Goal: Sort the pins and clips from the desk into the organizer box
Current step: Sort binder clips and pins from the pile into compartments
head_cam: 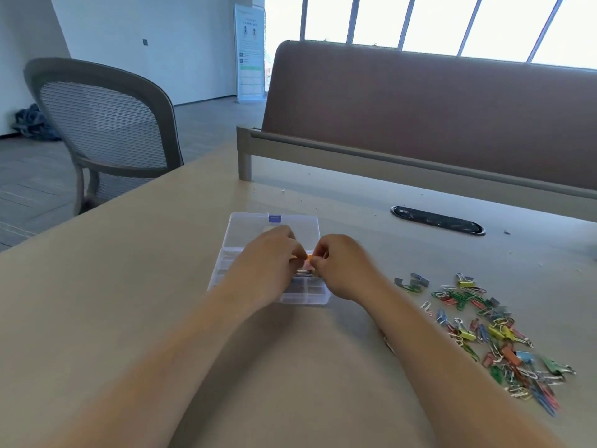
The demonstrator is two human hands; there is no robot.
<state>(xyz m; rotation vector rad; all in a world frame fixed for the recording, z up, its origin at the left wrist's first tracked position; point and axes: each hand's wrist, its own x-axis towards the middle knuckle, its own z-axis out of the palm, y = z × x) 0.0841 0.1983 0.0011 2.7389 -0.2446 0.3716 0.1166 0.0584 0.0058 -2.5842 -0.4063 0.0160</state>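
A clear plastic organizer box [300,294] lies open on the desk, its lid [255,226] folded back with a blue latch. My left hand [271,253] and my right hand [342,263] meet above the box's compartments. Both pinch a small orange clip [309,257] between their fingertips. A few metal pieces lie in a compartment just below the fingers. A loose pile of coloured paper clips and binder clips [484,331] is spread on the desk to the right of the box.
The beige desk [129,302] ends at the left, where a grey mesh chair [103,124] stands. A brown divider panel [420,124] runs along the back. A black cable grommet [437,219] sits in the desk behind the pile.
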